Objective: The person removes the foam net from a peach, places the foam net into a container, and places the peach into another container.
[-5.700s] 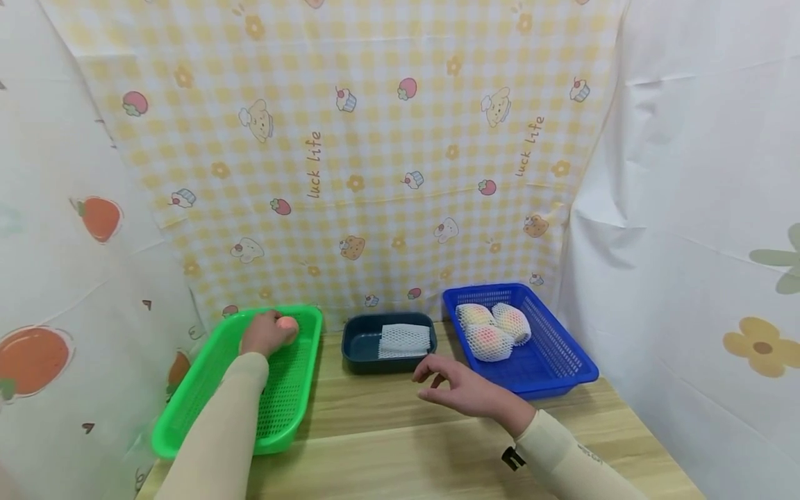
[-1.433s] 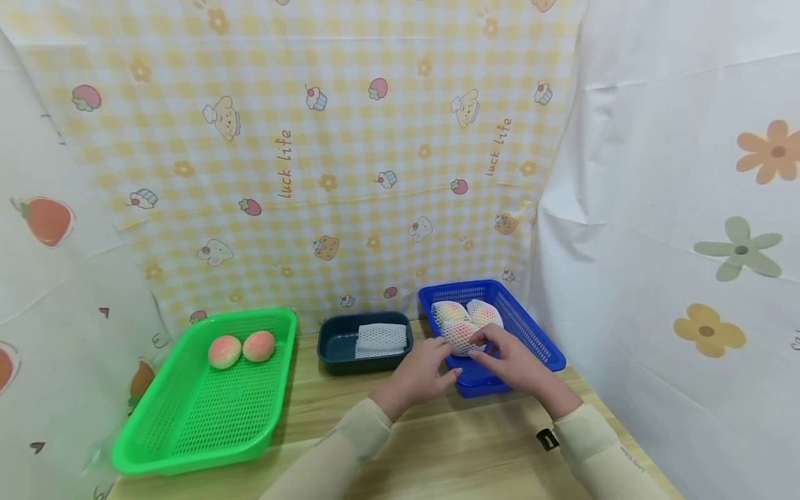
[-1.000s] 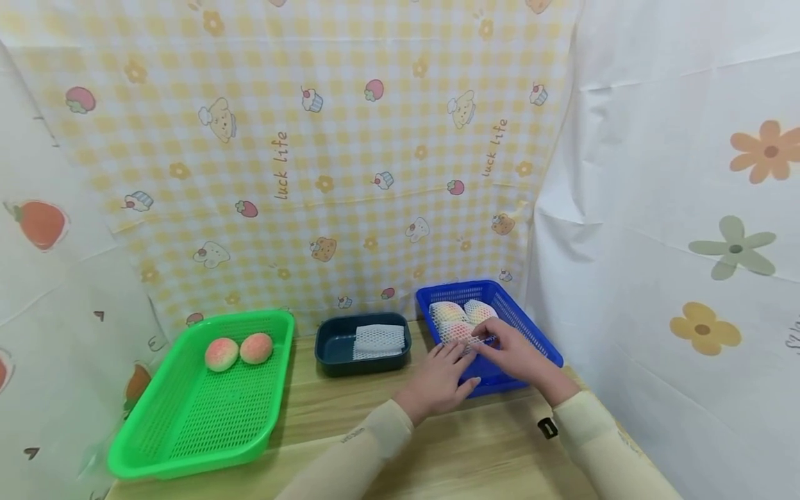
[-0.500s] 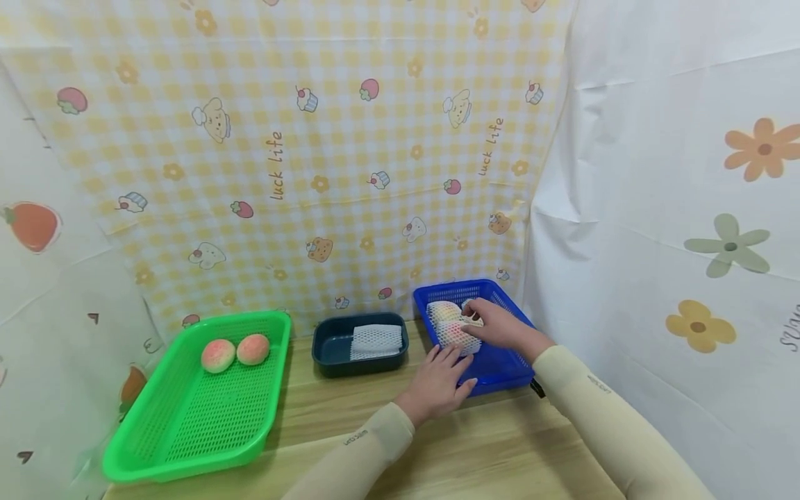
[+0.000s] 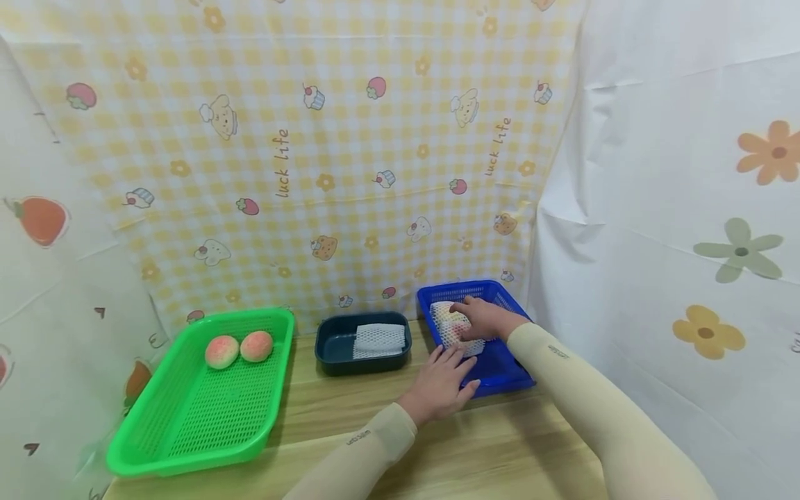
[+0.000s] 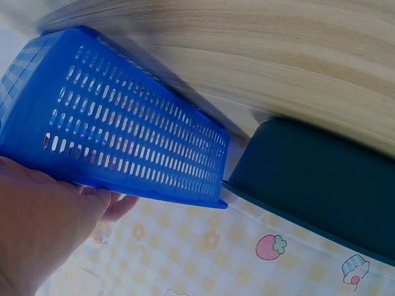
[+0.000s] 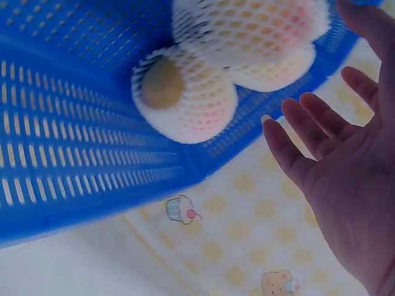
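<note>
Checked backdrop [image 5: 375,173], netted peaches [image 5: 448,328] under right hand [image 5: 487,319], near left hand [image 5: 437,383], both spread.

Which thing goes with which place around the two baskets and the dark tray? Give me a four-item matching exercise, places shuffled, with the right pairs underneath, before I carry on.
Things:
1. Bare peaches
2. Flat white netting
3. Netted fruits
4. Left hand

Places:
A. Down inside the blue basket
B. In the dark tray
C. At the blue basket's rim
D. In the green basket

Right pairs: 1-D, 2-B, 3-A, 4-C
</note>
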Demonstrator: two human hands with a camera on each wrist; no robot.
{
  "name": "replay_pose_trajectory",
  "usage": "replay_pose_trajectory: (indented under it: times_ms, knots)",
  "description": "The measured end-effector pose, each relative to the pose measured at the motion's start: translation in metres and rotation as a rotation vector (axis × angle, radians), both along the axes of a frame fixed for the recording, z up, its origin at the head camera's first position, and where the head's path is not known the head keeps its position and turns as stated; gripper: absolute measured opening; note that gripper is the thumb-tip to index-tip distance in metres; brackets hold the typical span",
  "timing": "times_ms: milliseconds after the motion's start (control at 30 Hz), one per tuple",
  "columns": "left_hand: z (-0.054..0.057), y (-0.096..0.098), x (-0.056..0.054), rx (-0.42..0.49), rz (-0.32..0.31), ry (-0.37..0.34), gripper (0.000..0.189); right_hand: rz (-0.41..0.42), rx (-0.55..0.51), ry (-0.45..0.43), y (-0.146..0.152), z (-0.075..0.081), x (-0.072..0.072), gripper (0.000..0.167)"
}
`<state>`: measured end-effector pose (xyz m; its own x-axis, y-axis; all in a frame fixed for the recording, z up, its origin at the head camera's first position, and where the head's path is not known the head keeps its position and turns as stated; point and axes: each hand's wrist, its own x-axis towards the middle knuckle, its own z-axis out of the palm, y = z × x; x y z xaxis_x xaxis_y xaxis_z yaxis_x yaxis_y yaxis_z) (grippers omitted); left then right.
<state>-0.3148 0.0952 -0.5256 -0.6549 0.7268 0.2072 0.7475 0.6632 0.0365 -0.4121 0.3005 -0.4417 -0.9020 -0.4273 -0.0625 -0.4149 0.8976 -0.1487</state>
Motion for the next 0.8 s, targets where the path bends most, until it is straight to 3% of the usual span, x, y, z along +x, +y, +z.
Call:
replay_pose_trajectory:
  times_ms: [233, 567, 800]
  knots:
    - [-0.002, 0.001, -0.001, 0.001, 0.000, 0.015, 0.067, 0.004, 0.047, -0.034, -0.004, -0.007, -0.008, 0.069]
    - [-0.002, 0.002, -0.003, -0.014, 0.010, 0.011, 0.067, 0.044, 0.086, -0.088, -0.012, -0.029, -0.020, 0.051]
    - [-0.004, 0.002, -0.004, -0.011, 0.023, 0.009, 0.067, 0.018, 0.089, -0.112, -0.016, -0.042, -0.029, 0.057]
